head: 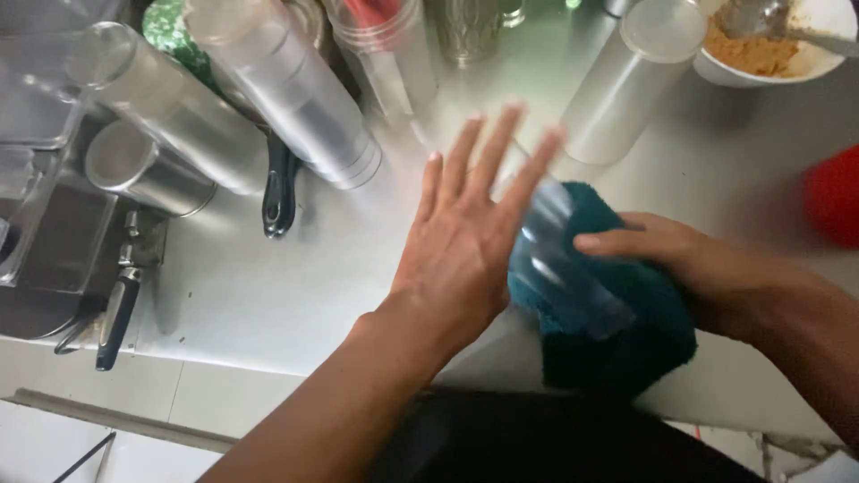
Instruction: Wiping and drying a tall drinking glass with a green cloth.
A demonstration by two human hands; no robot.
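My left hand [461,241] is spread flat with fingers apart, pressed against the open end of a clear glass [559,273] that is blurred by motion. My right hand [667,255] grips a dark teal cloth [626,344] wrapped around the far side of the glass. Both hands are over the front edge of a steel counter [268,295].
Several steel and clear tumblers [286,89] lie and stand at the back left, one upright cup [626,85] at the back right. A white bowl [716,72] with brown powder and a spoon is top right. A red object [837,197] sits at the right edge. A black handle [279,192] lies behind.
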